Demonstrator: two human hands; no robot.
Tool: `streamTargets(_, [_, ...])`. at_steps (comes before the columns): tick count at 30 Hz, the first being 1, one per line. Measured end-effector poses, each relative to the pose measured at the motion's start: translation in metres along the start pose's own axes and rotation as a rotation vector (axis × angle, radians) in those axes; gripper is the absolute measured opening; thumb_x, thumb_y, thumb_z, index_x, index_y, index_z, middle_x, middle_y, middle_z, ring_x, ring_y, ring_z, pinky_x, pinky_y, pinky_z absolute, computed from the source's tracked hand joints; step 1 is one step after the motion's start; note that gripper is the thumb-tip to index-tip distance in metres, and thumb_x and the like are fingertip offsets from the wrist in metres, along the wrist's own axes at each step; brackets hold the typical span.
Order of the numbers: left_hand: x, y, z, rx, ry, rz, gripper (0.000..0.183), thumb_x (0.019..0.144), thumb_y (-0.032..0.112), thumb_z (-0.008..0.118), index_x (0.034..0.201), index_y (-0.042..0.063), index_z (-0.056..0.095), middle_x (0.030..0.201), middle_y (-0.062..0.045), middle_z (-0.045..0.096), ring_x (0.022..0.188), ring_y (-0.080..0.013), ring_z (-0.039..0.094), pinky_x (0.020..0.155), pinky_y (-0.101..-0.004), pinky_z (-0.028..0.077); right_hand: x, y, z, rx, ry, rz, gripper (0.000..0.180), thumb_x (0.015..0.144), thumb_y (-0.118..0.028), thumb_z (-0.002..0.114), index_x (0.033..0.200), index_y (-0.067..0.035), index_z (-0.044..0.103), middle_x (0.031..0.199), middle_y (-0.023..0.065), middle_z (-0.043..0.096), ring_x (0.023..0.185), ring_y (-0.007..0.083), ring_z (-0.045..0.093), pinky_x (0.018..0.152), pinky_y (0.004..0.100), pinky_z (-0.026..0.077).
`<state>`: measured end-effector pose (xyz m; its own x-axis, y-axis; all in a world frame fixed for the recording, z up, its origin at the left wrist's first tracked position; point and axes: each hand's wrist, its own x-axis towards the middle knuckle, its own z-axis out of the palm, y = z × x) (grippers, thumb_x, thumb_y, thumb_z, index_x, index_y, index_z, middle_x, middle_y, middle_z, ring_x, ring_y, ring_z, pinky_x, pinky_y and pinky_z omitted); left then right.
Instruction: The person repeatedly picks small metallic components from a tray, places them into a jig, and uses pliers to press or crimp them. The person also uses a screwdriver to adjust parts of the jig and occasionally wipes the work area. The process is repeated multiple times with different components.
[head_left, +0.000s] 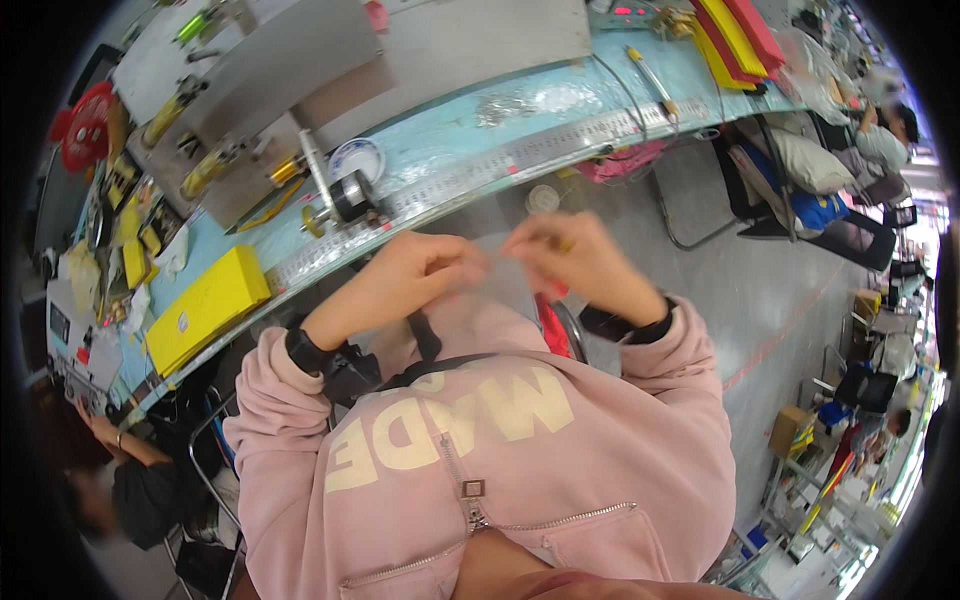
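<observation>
My left hand (427, 274) is raised in front of my chest, near the bench edge, with its fingers bent together. Opposite it, my right hand (570, 259) has curled, motion-blurred fingers, and a small gold-yellow spot shows by them. I cannot tell whether that spot is a held part or a ring. A small gap separates the two hands' fingertips. Just beyond my left hand, a black cylindrical device (352, 196) with a metal arm sits at the bench edge. Behind it stands a white bowl (358, 159) with a blue-patterned rim.
A long steel ruler (480, 178) runs along the front of the blue-covered bench (442, 124). A yellow box (210, 309) lies at left, near another person's hand (101, 429). A yellow-ended tool (651, 79) and a loose cable lie at right. A loaded chair (814, 202) stands beyond.
</observation>
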<state>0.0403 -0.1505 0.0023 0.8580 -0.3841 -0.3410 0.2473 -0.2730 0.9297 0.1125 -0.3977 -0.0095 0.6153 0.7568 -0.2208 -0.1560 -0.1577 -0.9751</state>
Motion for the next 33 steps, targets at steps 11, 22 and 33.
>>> streamTargets(11, [-0.138,0.008,-0.138,-0.690,0.554,0.333,0.018,0.104,0.020,0.052,0.101,0.004,0.059,0.079,0.001,0.060,0.055,-0.0021,0.044,0.048,-0.0143,0.034,0.115,-0.074,-0.101,0.399,0.148,-0.204,0.025,0.105,-0.022,0.051,0.117,-0.002,0.059,0.057,-0.0077,0.042,0.038,0.0006,0.029,0.037,0.0183,0.021])
streamTargets(22, [-0.155,-0.014,-0.171,-0.706,0.545,0.376,0.020,0.102,0.023,0.057,0.098,0.005,0.063,0.079,0.003,0.062,0.063,-0.0039,0.053,0.055,-0.0163,0.042,0.123,-0.043,-0.138,0.068,0.484,-0.187,0.027,0.101,-0.021,0.060,0.116,0.000,0.064,0.060,-0.0035,0.047,0.042,0.0026,0.031,0.039,0.0201,0.022])
streamTargets(33, [-0.104,0.011,-0.157,-0.042,0.644,0.348,0.013,0.095,0.015,0.065,0.090,0.003,0.064,0.072,0.003,0.056,0.067,-0.0031,0.051,0.060,-0.0194,0.040,0.159,-0.132,0.058,-0.288,-0.038,-0.462,0.037,0.102,-0.013,0.050,0.138,-0.005,0.054,0.134,0.0095,0.059,0.083,0.0115,0.066,0.054,0.0213,0.050])
